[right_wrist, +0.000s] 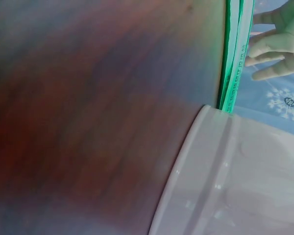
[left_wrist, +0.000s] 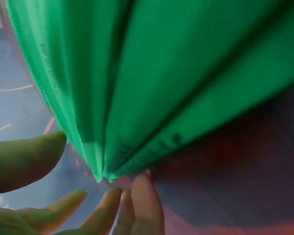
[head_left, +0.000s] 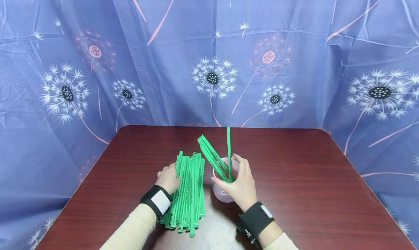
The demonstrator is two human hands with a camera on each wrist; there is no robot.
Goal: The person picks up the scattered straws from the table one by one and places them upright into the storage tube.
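A pile of long, thin green printed packets (head_left: 191, 191) lies lengthwise on the table. My left hand (head_left: 168, 179) is at its left side, fingers near the far part of the pile. In the left wrist view, the thumb and loosely bent fingers stand apart around the ends of the packets (left_wrist: 103, 107). To the right of the pile stands a pale pinkish cup (head_left: 223, 197), which my right hand (head_left: 241, 188) grips near the rim. Several green packets (head_left: 209, 153) stand in this cup, most leaning left and one nearly upright. The right wrist view shows the cup's wall (right_wrist: 269, 181) close up.
The dark reddish wooden table (head_left: 311, 191) has rounded far corners. Behind and beside it hangs a blue cloth (head_left: 176, 68) with dandelion prints. Each wrist wears a black strap (head_left: 256, 219).
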